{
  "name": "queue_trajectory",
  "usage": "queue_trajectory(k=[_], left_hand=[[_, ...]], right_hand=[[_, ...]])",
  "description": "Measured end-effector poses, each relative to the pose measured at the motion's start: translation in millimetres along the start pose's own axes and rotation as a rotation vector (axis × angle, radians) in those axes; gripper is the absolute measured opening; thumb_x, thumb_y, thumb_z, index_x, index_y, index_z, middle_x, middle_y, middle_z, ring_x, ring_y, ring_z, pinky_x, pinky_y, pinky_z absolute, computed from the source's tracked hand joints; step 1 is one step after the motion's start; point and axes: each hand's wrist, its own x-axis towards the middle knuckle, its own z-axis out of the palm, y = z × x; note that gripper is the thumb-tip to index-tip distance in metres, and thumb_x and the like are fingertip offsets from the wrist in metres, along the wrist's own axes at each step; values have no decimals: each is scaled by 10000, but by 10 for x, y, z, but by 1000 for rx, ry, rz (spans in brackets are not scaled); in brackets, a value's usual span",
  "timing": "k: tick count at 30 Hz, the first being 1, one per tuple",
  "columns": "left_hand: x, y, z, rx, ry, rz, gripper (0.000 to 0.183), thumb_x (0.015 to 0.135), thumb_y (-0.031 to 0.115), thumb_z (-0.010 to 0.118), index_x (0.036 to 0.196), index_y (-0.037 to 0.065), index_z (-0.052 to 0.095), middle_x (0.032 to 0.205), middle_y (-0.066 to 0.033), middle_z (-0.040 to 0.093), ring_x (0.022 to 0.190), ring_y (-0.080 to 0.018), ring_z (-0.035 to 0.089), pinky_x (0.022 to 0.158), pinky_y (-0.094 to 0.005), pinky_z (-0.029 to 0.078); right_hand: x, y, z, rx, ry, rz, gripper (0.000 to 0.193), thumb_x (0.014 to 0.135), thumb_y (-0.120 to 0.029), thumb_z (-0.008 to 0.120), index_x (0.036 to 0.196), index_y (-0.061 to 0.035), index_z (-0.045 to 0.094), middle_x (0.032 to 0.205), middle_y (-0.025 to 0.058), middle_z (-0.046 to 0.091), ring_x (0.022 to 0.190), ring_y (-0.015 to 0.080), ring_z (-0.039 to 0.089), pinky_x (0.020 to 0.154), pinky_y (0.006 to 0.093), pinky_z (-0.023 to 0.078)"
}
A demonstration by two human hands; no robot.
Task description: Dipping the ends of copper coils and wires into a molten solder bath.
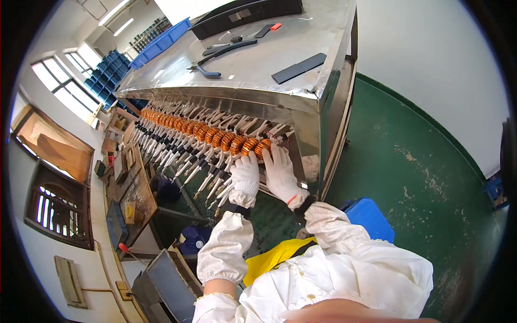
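White sleeves (225, 245) reach in from the near edge, dark bands at both wrists. Between and beside them lie a yellow item (272, 261) and, to the right, a blue object (371, 218) on the green floor (409, 204).

Ahead, 2 white-gloved hands meet at the near right end of a long row of copper-wound coils (218, 139). The left hand (245, 176) points forward, its fingers bent and close together, fingertips at the coils' lower side. The right hand (280, 173) leans in from the right, fingers slightly apart, over the end coil. Whether either hand pinches a coil, I cannot tell.

White-sleeved leads (207, 180) hang along the row's near side. The row runs far left below the edge of a metal table (253, 72), which overhangs it; the table's end panel (307, 132) stands just right of the right hand.

On the tabletop are blue-handled pliers (209, 74), a dark flat strip (299, 68) and, farther, a black tray (264, 15). A blue tray (161, 43) sits far left, before stacked blue bins (110, 78).
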Motion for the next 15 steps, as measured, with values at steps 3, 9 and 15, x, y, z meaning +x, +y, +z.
queue_trajectory(k=[3,9,15], left_hand=[[-48,106,18,-28,-105,-73,330,834,177,511,1139,50,498,835,-45,560,734,-214,577,571,-373,455],[-345,212,313,84,32,-50,429,835,146,502,1234,-5,461,846,-75,557,710,-224,539,592,-370,423],[-277,189,160,96,-27,-23,516,834,134,491,1323,-9,408,915,-76,525,823,-222,475,671,-384,405]], right_hand=[[-182,-49,-214,111,-54,-95,524,699,-57,584,1202,-4,448,1251,195,442,1126,372,461,961,442,390],[-478,336,-872,608,-539,-200,320,840,-131,560,1138,-19,529,1161,190,534,1092,344,512,940,388,421],[-279,1038,-1808,896,-1043,138,264,891,-145,517,1089,18,579,968,113,642,947,206,599,850,321,469]])
